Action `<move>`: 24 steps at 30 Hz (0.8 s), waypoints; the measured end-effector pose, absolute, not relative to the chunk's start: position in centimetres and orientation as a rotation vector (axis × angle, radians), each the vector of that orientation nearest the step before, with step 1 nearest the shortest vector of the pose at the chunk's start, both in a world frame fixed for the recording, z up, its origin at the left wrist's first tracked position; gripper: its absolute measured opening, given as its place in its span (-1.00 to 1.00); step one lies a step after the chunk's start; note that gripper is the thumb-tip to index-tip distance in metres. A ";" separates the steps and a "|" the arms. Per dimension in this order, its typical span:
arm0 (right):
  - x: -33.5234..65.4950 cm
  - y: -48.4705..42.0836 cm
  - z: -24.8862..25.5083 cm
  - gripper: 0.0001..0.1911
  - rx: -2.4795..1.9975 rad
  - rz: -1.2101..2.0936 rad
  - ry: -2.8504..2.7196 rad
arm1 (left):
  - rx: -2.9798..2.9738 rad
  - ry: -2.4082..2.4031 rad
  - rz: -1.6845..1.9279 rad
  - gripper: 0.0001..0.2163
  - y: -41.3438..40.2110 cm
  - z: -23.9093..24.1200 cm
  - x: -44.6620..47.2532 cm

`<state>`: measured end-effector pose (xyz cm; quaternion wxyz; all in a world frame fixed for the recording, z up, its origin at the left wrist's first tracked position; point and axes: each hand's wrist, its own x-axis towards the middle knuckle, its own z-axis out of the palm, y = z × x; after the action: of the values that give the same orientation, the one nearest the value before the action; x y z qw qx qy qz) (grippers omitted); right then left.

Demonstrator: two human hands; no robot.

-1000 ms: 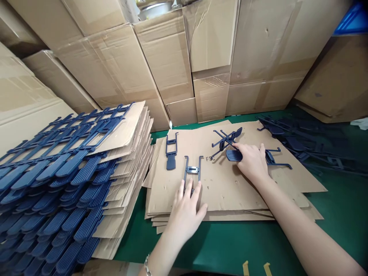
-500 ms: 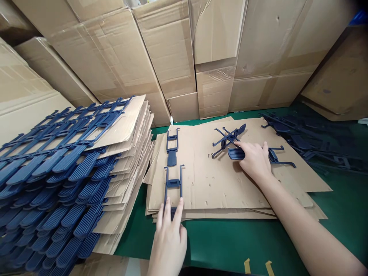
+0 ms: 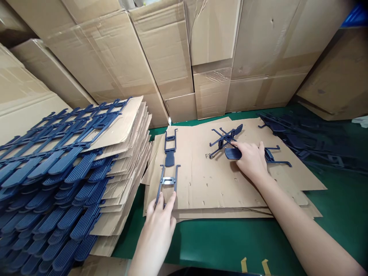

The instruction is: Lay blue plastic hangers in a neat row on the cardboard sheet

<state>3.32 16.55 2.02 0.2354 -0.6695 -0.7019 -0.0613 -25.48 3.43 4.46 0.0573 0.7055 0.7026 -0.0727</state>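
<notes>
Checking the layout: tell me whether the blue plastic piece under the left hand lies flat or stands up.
Flat. The blue plastic piece lies level on the top cardboard sheet, with the left hand resting fingers on its near end.

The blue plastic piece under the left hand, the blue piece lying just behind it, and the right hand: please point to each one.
blue piece under the left hand (image 3: pixel 168 180), head view, its grey crossbar.
blue piece behind it (image 3: pixel 170 158), head view, its ribbed pad.
right hand (image 3: pixel 252 160), head view, back of the hand.

Bright even overhead light, soft shadows, wide-angle edge distortion.
</notes>
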 end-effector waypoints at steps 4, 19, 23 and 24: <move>3.3 16.6 2.0 -0.40 -1.826 -0.164 -1.922 | 2.210 2.164 -0.163 -0.50 5.2 5.0 -26.1; 3.3 16.6 2.2 -0.42 -1.832 -0.171 -1.932 | 2.235 2.171 -0.194 -0.50 7.1 3.4 -24.6; 3.3 16.5 2.3 -0.40 -1.841 -0.155 -1.934 | 2.193 2.116 -0.159 -0.49 7.5 3.7 -25.3; 3.3 16.5 2.3 -0.40 -1.838 -0.156 -1.935 | 2.179 2.106 -0.136 -0.49 7.5 3.9 -25.3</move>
<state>3.29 16.51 2.33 0.2322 -0.6688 -0.7040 -0.0566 -25.33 7.52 3.93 0.0538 0.7172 0.6933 -0.0449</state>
